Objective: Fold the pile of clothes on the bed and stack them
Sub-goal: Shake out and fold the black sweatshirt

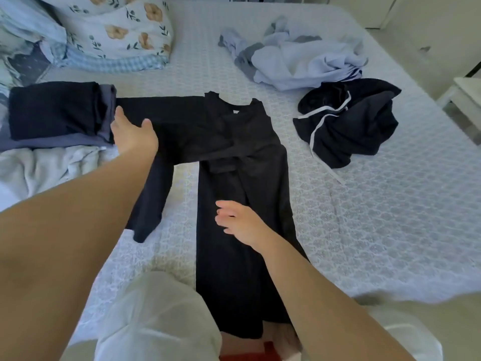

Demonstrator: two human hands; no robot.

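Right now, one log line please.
step: folding black long-sleeved top | left hand: on sleeve | right hand: on body | unfolded: two piles

Black long-sleeved garment (242, 230) flat on bed, left sleeve outstretched
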